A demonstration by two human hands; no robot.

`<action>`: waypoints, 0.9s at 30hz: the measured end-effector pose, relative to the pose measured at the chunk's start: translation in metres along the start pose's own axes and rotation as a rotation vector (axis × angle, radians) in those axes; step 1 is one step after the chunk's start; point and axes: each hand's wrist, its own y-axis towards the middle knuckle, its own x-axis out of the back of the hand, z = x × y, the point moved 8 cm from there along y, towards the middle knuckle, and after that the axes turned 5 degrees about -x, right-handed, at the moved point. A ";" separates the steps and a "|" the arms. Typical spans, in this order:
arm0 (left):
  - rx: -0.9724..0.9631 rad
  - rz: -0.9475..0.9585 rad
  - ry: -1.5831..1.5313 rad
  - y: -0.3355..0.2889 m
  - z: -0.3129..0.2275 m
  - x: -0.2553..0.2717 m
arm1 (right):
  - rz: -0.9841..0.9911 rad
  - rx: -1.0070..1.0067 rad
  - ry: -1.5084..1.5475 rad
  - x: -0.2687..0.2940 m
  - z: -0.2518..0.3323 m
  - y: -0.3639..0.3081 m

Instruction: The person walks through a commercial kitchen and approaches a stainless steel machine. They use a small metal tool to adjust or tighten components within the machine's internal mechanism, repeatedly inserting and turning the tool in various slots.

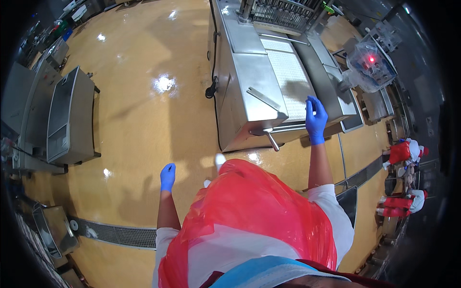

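My left hand (167,178), in a blue glove, hangs low over the floor at my left side. Its fingers are curled together, and a tiny dark spot shows at them; what they hold, if anything, is too small to tell. My right hand (316,126), gloved in blue too, is raised by the near end of a white conveyor belt (289,72) on a steel machine (242,103). Thumb and fingers bend toward each other there, their tips close; I cannot make out anything between them. Left of the belt, a narrow metal bar (263,99) lies on the machine's top.
A lever handle (272,139) sticks out of the machine's near end. A plastic-wrapped control box (370,65) with a red light stands at right. On the left is a steel cabinet (72,117). A floor drain grate (117,234) crosses behind. Two people in red aprons (399,152) work far right.
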 end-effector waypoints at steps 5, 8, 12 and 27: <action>-0.066 0.279 0.038 0.047 -0.051 -0.005 | -0.032 0.182 0.048 -0.062 0.079 0.067; 0.278 0.336 0.133 0.066 -0.012 0.026 | -0.048 0.321 0.051 -0.118 0.117 0.104; 0.232 0.396 0.848 0.047 0.111 0.077 | 0.018 0.580 -0.023 -0.213 0.165 0.152; 0.558 0.400 0.330 0.195 0.202 0.141 | 0.389 0.816 -0.226 -0.526 0.269 0.265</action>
